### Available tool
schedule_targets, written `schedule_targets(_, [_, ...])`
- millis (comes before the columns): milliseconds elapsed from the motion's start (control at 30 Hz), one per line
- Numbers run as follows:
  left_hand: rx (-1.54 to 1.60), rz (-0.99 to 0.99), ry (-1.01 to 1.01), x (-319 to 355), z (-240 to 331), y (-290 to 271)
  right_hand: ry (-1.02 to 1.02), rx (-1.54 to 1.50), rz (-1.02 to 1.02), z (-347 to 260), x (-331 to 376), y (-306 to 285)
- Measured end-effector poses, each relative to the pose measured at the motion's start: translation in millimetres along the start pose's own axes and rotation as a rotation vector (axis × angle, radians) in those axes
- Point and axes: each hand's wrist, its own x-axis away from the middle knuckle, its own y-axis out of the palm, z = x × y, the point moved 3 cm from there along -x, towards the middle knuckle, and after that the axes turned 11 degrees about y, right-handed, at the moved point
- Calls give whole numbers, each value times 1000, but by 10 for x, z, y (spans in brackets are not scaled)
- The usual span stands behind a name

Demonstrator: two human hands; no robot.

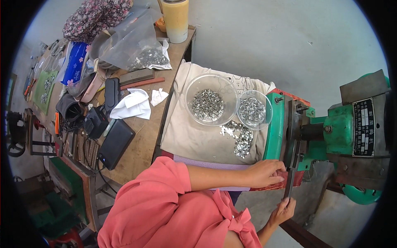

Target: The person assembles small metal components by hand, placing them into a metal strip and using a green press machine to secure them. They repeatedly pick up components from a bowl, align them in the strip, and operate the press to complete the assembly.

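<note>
My right hand (pixel 283 211) grips the near end of a narrow dark metal bar (pixel 290 182), which runs up along the bed of a green press (pixel 275 124). Just beyond it, my left hand (pixel 268 173) rests at the press's front edge, fingers curled and fingertips together beside the bar. Whatever is between them is too small or hidden to make out. Left of the press, a large clear tub (pixel 189 97) contains many small metal parts (pixel 206 105). A smaller clear tub (pixel 268 113) beside it holds thin shiny pieces, and loose silvery pieces (pixel 243 142) lie on the beige cloth (pixel 178 136).
The press head (pixel 341 130) stands at the right. On the wooden table (pixel 142 136) to the left are a black phone (pixel 117 144), crumpled white tissue (pixel 132 105), a plastic bag of metal parts (pixel 144 53) and a yellow tumbler (pixel 176 22). Another green machine (pixel 62 182) stands lower left.
</note>
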Motion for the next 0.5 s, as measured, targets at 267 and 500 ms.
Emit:
schedule_targets(267, [363, -74, -465, 266, 196, -367, -133, -215, -263, -584, 107, 243])
schedule_targets(500, [258, 307, -59, 397, 527, -1374, 161, -1027, -486, -1387, -541, 1131])
